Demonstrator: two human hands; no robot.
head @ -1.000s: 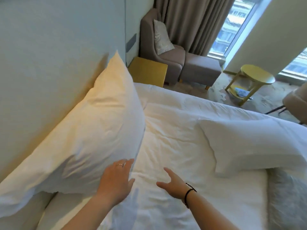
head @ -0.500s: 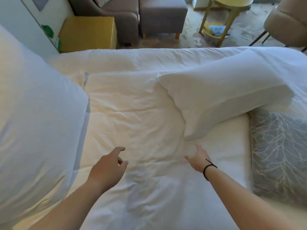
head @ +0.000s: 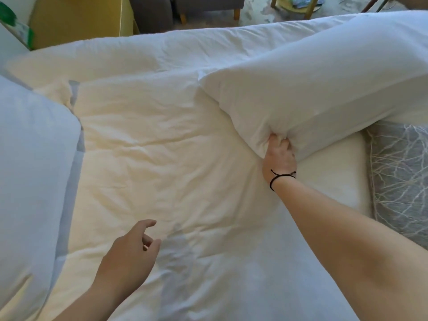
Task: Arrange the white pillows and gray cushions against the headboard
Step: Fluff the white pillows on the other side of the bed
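Rumpled white bed (head: 162, 158) underneath: the right hand (head: 279, 154) is clenched on a corner of the white pillow (head: 324, 89) lying beside the gray cushion (head: 400, 177); the left hand (head: 132, 258) hovers loosely open, empty. A one-corner hold may slip — the pillow could sag or drag the cushion.

A bedroom, with a hotel look to it — a wide bed (head: 162, 158) in rumpled white linen, plump white pillows (head: 324, 77) and a gray branch-patterned cushion (head: 400, 181). Beyond the bed stand a yellow bedside cabinet (head: 76, 19), gray upholstered seating (head: 150, 12) and a patterned carpet (head: 254, 8) — furnishings of a guest room.
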